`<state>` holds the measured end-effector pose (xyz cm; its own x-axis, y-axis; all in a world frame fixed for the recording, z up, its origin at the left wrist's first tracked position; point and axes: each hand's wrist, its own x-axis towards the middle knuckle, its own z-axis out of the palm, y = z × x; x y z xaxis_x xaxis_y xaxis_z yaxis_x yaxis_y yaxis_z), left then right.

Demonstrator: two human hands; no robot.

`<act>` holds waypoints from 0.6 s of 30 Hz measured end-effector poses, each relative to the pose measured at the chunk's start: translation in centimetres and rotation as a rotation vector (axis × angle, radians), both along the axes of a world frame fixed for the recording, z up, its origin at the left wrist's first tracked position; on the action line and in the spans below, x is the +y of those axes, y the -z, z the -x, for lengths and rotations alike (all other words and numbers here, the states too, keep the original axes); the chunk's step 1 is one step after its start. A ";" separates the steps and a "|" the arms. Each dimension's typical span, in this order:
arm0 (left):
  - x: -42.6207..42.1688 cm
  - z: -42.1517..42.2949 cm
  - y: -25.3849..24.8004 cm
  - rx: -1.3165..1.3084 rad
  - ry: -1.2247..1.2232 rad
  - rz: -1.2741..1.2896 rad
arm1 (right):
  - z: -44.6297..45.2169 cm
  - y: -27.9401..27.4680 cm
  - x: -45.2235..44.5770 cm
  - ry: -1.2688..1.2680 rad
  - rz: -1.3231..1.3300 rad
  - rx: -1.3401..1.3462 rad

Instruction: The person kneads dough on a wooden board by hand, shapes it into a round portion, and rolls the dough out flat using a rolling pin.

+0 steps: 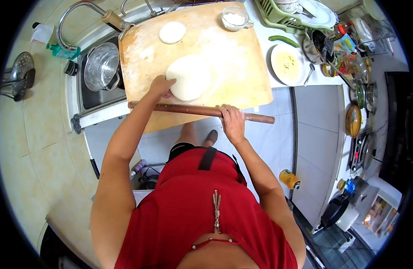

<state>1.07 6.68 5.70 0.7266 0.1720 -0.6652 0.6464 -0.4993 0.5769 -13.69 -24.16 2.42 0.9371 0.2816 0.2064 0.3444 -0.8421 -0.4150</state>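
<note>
A large flat round of dough (188,77) lies on the floured wooden board (242,54). My left hand (162,86) pinches the near left edge of this dough, thumb on top. Along the board's front edge runs a long brown rolling pin (184,109), and my right hand (233,121) is wrapped round it near its right end. Farther back on the board is a smaller flat dough round (172,32). A glass cup of white flour (234,19) stands at the board's back right corner.
Left of the board is a sink (90,99) with a metal bowl (101,66) under a curved faucet (63,22). To the right are a plate of yellowish liquid (287,65), a green pepper (284,41), a spoon (309,74), a pot (311,48) and a green dish rack (278,18).
</note>
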 end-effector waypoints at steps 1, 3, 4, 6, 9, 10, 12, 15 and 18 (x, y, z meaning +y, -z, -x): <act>0.8 0.5 -0.5 -0.011 0.148 -0.136 | -0.2 -0.1 0.1 0.004 -0.011 0.000; 0.1 2.2 -3.6 -0.117 0.285 -0.495 | -0.9 -0.5 0.3 -0.005 -0.043 -0.029; 0.6 3.0 -3.1 -0.347 0.323 -0.571 | -1.3 -0.5 0.6 -0.005 -0.036 -0.022; 2.2 4.4 -0.7 -0.809 0.393 -0.718 | -2.3 -0.5 1.3 -0.008 -0.024 -0.009; 2.2 5.9 2.0 -0.839 0.550 -0.762 | -3.7 0.0 2.5 -0.001 -0.031 0.070; 2.1 6.5 3.1 -0.875 0.576 -0.779 | -4.2 0.2 2.9 -0.001 -0.024 0.107; 2.2 6.3 4.2 -0.862 0.522 -0.729 | -5.3 0.2 4.0 0.074 0.069 0.041; 1.3 4.1 4.7 -0.917 0.459 -0.803 | -8.6 0.1 5.0 0.167 0.165 0.004; 1.0 -0.4 4.4 -0.937 0.428 -0.881 | -13.6 0.5 5.4 0.214 0.179 -0.071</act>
<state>1.51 7.64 1.28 0.9454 -0.0715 0.3181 -0.1079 -0.9893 0.0983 -0.08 -18.78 1.92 0.9641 0.1171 0.2385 0.1742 -0.9564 -0.2344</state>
